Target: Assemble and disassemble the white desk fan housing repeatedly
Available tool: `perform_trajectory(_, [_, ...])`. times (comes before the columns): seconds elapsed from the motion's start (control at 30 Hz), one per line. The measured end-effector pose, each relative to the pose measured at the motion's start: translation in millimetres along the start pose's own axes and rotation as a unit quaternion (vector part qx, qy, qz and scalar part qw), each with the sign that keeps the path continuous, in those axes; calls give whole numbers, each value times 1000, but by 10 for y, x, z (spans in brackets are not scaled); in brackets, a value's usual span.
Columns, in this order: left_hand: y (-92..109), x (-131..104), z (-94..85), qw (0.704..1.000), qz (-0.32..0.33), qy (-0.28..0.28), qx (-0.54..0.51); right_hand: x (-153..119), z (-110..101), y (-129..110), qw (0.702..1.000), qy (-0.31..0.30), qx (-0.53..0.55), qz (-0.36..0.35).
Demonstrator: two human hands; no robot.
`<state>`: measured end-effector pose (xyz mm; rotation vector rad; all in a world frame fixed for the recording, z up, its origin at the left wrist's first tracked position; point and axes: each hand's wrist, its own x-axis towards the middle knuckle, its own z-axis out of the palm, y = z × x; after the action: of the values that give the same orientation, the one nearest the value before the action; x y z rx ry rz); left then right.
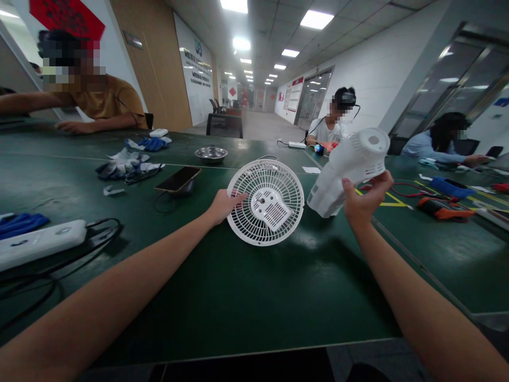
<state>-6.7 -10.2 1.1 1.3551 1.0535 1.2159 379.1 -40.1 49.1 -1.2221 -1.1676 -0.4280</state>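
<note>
The round grille (272,208) is white, with a pattern of thin lines spreading out like sun rays, and the fan body (332,170) is white too. The table (246,302) is dark green with yellow stripes (393,205), the gloves (125,165) are blue and white, the bowl (211,154) is shiny silver, and the power strip (47,241) is white. One tool (443,208) is orange and black, one shirt (115,98) is golden brown, and the wall sign (73,18) is bright red with dark marks.

The left hand (221,207) is partly hidden by the white grille (267,202), the wall lettering (197,73) apparently too blurred.
</note>
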Motion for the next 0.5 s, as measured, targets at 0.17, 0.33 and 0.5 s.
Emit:
perform_trajectory(0.17, [-32, 29, -16, 1000, 0, 0, 6, -168, 58, -319, 991, -125, 53, 2])
perform_trajectory(0.33, [-12, 11, -7, 1000, -4, 4, 5, -325, 135, -473, 964, -258, -39, 45])
perform_trajectory(0.5, [-6, 17, -4, 1000, -6, 5, 7, -425, 199, -401, 903, -407, -137, 21])
